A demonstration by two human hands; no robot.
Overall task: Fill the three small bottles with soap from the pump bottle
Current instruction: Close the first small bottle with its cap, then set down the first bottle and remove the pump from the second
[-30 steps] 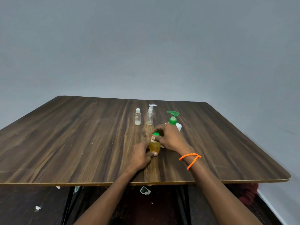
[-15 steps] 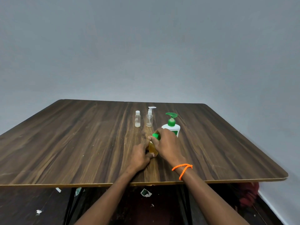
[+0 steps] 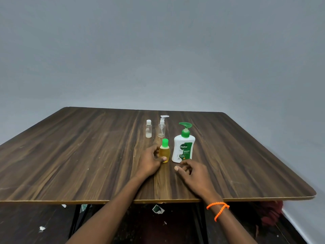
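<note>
A small yellow bottle [image 3: 165, 151] with a green cap stands upright on the wooden table [image 3: 70, 155]. My left hand [image 3: 149, 160] grips its lower body, thumb across the front. The white pump bottle [image 3: 183, 147] with a green pump head stands just to its right. My right hand [image 3: 195, 172] hovers in front of the pump bottle, fingers loosely curled, holding nothing. Farther back stand a small clear bottle [image 3: 148, 129] with a white cap and a clear bottle [image 3: 162, 127] with a white spray pump.
The table's front edge [image 3: 158, 201] runs just under my forearms. An orange bead bracelet [image 3: 219, 209] is on my right wrist. Scraps of paper lie on the dark floor below. A grey wall stands behind the table.
My right hand has left the green cap of the yellow bottle and drawn back toward me. The left hand has kept hold of the bottle. The pump bottle is uncovered.
</note>
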